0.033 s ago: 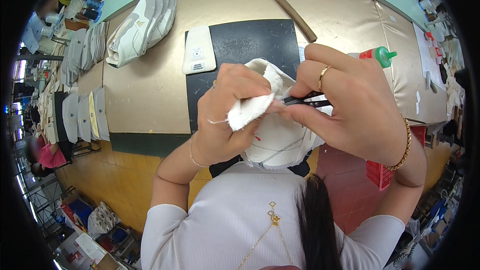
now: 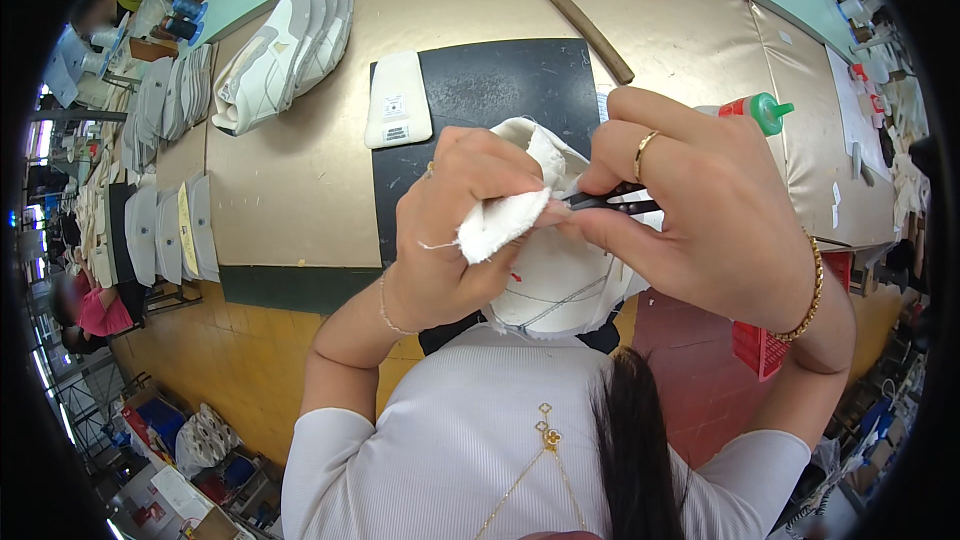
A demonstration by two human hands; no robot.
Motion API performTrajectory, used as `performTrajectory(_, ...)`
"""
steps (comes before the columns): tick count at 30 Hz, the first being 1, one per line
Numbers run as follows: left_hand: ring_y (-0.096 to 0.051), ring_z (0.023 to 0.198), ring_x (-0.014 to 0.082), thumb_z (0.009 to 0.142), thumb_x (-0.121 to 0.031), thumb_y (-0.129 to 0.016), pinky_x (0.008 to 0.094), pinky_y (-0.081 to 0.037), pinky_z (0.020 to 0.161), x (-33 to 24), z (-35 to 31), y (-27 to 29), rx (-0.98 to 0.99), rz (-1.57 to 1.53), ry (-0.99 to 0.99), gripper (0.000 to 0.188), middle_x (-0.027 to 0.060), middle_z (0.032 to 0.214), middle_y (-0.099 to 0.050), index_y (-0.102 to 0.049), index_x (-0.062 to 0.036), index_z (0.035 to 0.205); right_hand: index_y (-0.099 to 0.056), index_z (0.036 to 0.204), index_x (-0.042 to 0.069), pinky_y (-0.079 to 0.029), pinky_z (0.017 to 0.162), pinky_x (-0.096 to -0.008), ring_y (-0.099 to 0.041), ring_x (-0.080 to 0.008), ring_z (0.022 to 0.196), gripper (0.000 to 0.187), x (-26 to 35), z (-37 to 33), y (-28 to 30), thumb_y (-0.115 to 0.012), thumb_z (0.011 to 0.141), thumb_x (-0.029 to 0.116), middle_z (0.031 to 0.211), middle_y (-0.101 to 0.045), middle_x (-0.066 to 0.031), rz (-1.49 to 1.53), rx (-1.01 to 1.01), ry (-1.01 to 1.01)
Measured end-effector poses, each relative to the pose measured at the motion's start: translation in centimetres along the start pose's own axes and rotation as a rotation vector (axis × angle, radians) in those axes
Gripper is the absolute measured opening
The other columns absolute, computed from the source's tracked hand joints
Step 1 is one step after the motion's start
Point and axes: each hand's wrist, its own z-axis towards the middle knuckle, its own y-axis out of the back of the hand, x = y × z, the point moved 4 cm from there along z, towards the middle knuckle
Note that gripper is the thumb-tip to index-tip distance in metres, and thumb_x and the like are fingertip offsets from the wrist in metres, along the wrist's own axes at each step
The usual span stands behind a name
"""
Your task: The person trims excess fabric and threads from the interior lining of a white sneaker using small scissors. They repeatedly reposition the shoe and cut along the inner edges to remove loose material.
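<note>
A white shoe upper (image 2: 560,290), with dark stitch lines and frayed edges, is held between my hands above the table's near edge. My left hand (image 2: 455,220) is closed on it, pinching a folded white fabric flap (image 2: 500,225) with a loose thread at its tip. My right hand (image 2: 690,210) grips a small black two-armed tool (image 2: 610,200), either tweezers or snips; I cannot tell which. The tool's tip meets the fabric close to my left fingertips, which partly hide the contact. A black mat (image 2: 500,80) lies beyond the upper.
A cream insole-shaped piece (image 2: 400,105) rests on the mat's left. Stacked grey-and-white shoe uppers (image 2: 290,55) stand farther left. A hammer (image 2: 580,25) lies at the back, and a green-capped bottle (image 2: 765,114) is beyond my right hand. A red basket (image 2: 757,350) sits below the right side.
</note>
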Motion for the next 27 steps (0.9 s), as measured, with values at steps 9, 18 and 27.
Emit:
performTrajectory(9,-0.060,0.080,0.0226,0.070,0.005,-0.066,0.0356,-0.042,0.078,0.0,0.2,0.1,0.068,0.192,-0.105,0.032,0.0077,0.091,-0.064,-0.059,-0.0066,0.099,-0.058,0.074,0.005,-0.040,0.051,-0.0357,-0.055,-0.0252,0.056,0.025,0.4,0.6,-0.4,-0.080,0.073,0.017,0.073,-0.052,-0.0063,-0.095,0.068,0.018)
performTrajectory(18,-0.064,0.079,0.0213,0.074,0.005,-0.075,0.0321,-0.043,0.080,0.8,-0.2,0.3,-0.048,0.095,0.017,0.027,0.0037,0.085,-0.066,-0.064,-0.0077,0.095,-0.061,0.076,0.001,-0.041,0.053,-0.0333,-0.055,-0.0256,0.060,0.028,-1.0,0.3,-1.2,-0.084,0.068,0.013,0.074,-0.052,-0.0083,0.149,0.007,-0.025)
performTrajectory(27,-0.063,0.077,0.0197,0.074,0.006,-0.074,0.0323,-0.042,0.081,0.3,0.1,0.2,-0.044,0.079,-0.013,0.028,0.0032,0.085,-0.066,-0.064,-0.0083,0.096,-0.061,0.077,0.000,-0.042,0.054,-0.0335,-0.056,-0.0265,0.062,0.026,-0.6,0.4,-0.5,-0.083,0.066,0.009,0.074,-0.052,-0.0094,0.087,0.018,-0.033)
